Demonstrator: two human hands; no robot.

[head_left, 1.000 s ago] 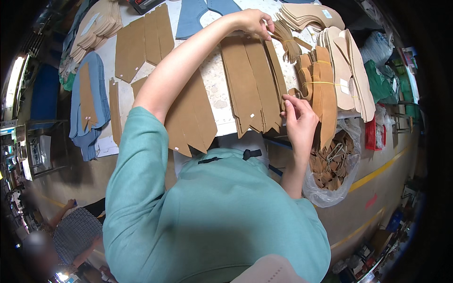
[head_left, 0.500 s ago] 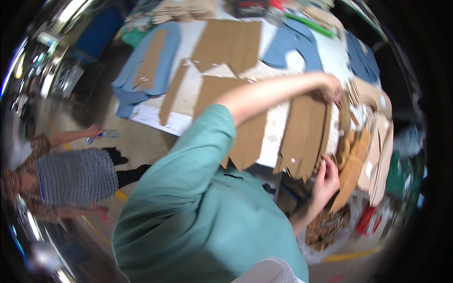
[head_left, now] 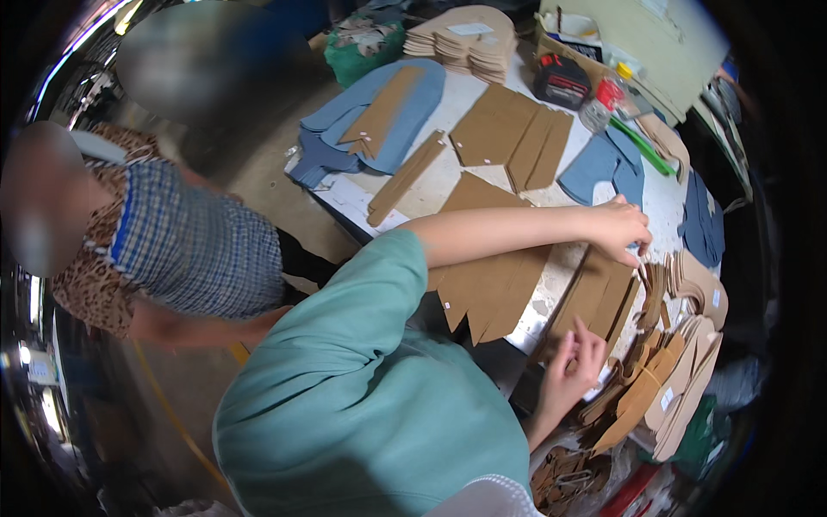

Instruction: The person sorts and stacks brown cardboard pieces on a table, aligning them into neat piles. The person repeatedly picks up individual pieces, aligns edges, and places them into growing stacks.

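Note:
My left hand (head_left: 622, 231) reaches across the table to the far end of a stack of long brown cut pieces (head_left: 594, 295). Its fingers bend down and come together at the stack's corner; whatever they pinch is too small to make out. Over the near end of the same stack, my right hand (head_left: 575, 369) has its fingers apart and holds nothing visible. A narrow brown strip runs along the stack's right side. Just right of it lie short, curved brown pieces (head_left: 655, 291) and a banded bundle of tan pieces (head_left: 648, 379).
Beige stacks (head_left: 689, 388) line the right edge. More brown panels (head_left: 495, 293) and blue pieces (head_left: 603, 164) lie leftward and behind. A black-and-red battery pack (head_left: 562, 82), a bottle (head_left: 606, 96) and a green tool (head_left: 644, 148) stand farther back. A person (head_left: 189, 241) is close on the left.
The view has turned, shifting the table in the picture. My right hand has come off the strip's near end and its fingers have spread. The person at left appears nearer.

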